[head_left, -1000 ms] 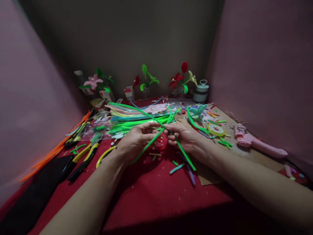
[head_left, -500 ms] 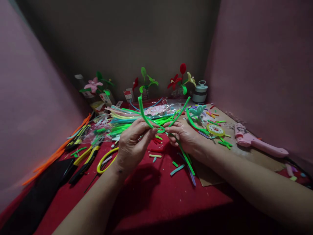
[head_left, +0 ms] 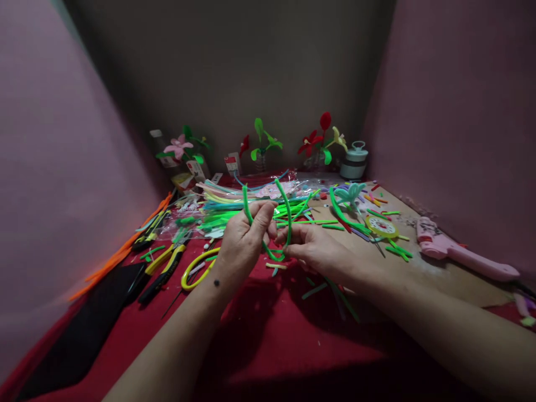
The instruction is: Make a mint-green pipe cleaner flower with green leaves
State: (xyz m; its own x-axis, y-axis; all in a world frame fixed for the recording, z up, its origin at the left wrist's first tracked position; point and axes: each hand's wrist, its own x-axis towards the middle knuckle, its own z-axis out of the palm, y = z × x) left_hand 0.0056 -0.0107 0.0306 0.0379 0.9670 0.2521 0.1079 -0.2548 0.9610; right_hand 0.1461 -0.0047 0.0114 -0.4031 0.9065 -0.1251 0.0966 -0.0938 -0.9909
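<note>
A bright green pipe cleaner [head_left: 288,211], bent into a U with both ends pointing up, is held between my two hands over the red cloth. My left hand [head_left: 247,231] is closed on its left arm, with the thumb laid along the fingers. At the lower right of the bend, my right hand [head_left: 312,248] pinches it between thumb and fingertips. Part of the bend is hidden by the fingers. Behind my hands lies a bundle of pipe cleaners [head_left: 226,209] in many colours on clear plastic.
Pliers [head_left: 167,268] and yellow-handled scissors [head_left: 185,276] lie at the left, beside orange pipe cleaners [head_left: 113,255]. Right are a teal butterfly shape [head_left: 350,194], a yellow dial [head_left: 382,227] and a pink glue gun [head_left: 464,259] on a brown board. Pipe-cleaner flowers [head_left: 178,147] stand at the back.
The pipe cleaner's crossed, spread arms now form a narrower U, its bend lower. My right hand has moved down to the bend. The whole view has shifted slightly.
</note>
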